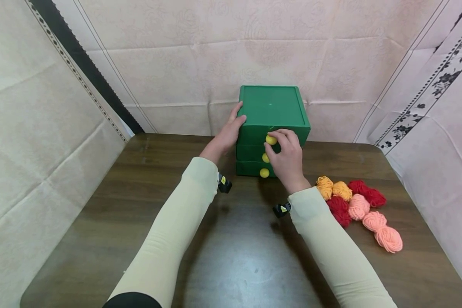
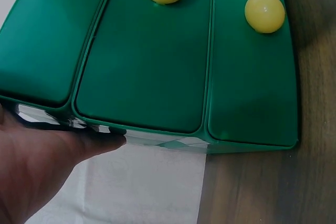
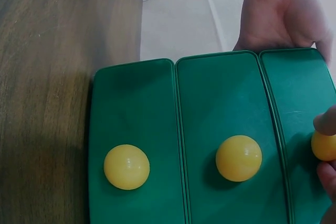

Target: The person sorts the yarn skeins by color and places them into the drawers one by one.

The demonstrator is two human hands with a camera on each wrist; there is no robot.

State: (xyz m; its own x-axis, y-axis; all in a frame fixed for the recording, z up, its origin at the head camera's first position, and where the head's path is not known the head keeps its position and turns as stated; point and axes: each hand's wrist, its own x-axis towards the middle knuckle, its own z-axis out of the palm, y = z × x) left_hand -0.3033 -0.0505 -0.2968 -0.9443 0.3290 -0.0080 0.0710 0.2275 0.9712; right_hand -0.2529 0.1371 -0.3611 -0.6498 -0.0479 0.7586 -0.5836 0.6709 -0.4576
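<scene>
A green three-drawer box [image 1: 271,105] stands near the back of the table, each drawer front bearing a round yellow knob. My left hand [image 1: 228,132] presses against the box's left side, its fingers fairly straight along the wall. Thumb and fingers of my right hand [image 1: 286,156] pinch the top drawer's yellow knob [image 1: 270,140]. Below it are the middle knob [image 3: 239,158] and the bottom knob [image 1: 264,173], both untouched. All three drawers look closed, their fronts level with each other. In the left wrist view, the middle drawer front [image 2: 144,66] shows fully.
To the right of the box lie several small yarn balls: yellow ones [image 1: 342,191], dark red ones [image 1: 339,211] and pink ones [image 1: 388,239]. Pale patterned cloth [image 1: 254,60] hangs behind the wooden table [image 1: 235,256] and along both its sides.
</scene>
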